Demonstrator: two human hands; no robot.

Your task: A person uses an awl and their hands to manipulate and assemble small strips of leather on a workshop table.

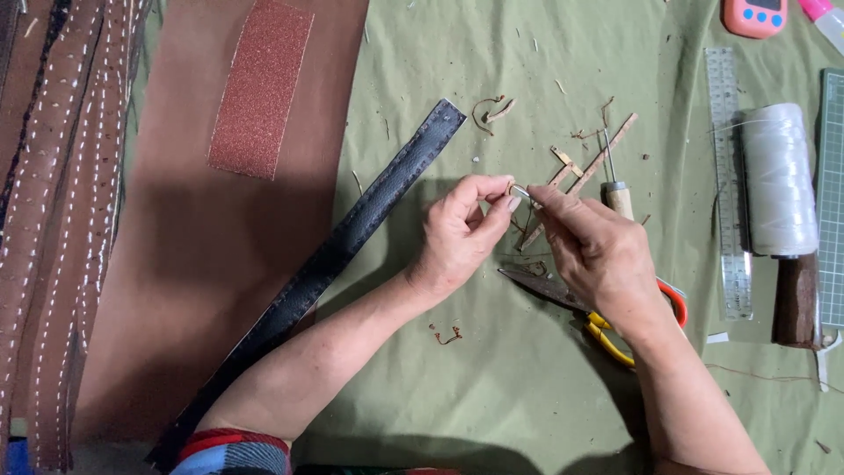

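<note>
Head view, the only one: both hands raised just above the green cloth [457,387], meeting at mid-table so the work sits close under the eyes. Left hand [462,233] pinched shut, thumb and forefinger closed on a tiny pale bit [511,188], probably a thread end or small leather scrap, too small to tell. Right hand [598,251] also closed in a fine pinch on a thin metal needle [523,193], tip aimed at the left fingertips; the two pinches nearly touch, which suits lining up something small. Dark leather strap [352,251] lies flat on the cloth, running diagonally under the left forearm, parked within reach, touched by neither hand. Scissors with yellow and orange handles [615,327] lie under the right wrist, blades shut, set down where the hand can drop onto them. Wooden-handled awl [618,195] lies just behind the right hand, point away. Thin leather strips and trimmings [585,167] scattered beyond the fingers, left where they fell. Spool of white thread [778,180] lies on its side far right, beside a clear ruler [728,176]. Brown leather sheet [202,246] at left with a sandpaper rectangle [261,88] on it; stitched brown straps [53,220] stacked at the far left edge, out of the way.
</note>
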